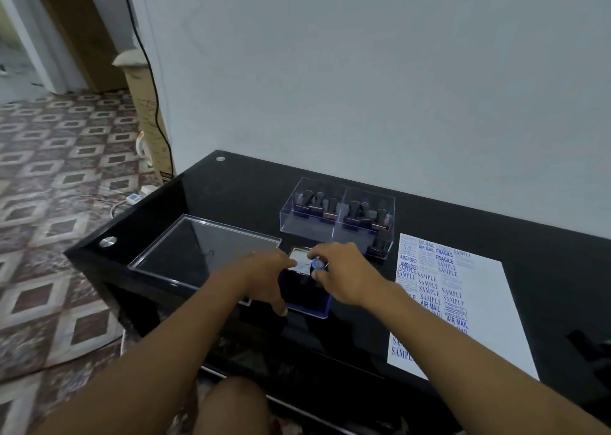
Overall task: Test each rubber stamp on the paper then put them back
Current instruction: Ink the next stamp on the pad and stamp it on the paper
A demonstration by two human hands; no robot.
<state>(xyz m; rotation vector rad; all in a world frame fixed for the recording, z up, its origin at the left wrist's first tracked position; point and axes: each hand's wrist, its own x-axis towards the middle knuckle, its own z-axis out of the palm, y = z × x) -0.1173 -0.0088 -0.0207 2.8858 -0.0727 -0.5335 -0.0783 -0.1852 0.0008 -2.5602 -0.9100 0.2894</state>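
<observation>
A clear acrylic box (337, 215) at the back of the black table (231, 183) holds several dark-handled rubber stamps, and one more stamp (377, 249) stands at its front right corner. An open blue ink pad (310, 297) lies in front of the box. My left hand (267, 276) grips the pad's left edge. My right hand (344, 276) pinches a small blue-topped object (319, 264) over the pad; what it is stays unclear. To the right lies white paper (479, 309) printed with blue SAMPLE, AIR MAIL, FRAGILE and AMENDED marks.
A clear flat lid (201, 249) lies on the table left of the ink pad. The wall stands right behind the table. Patterned tile floor, a cardboard box (145, 110) and cables lie to the left. My knee (231, 405) shows below the front edge.
</observation>
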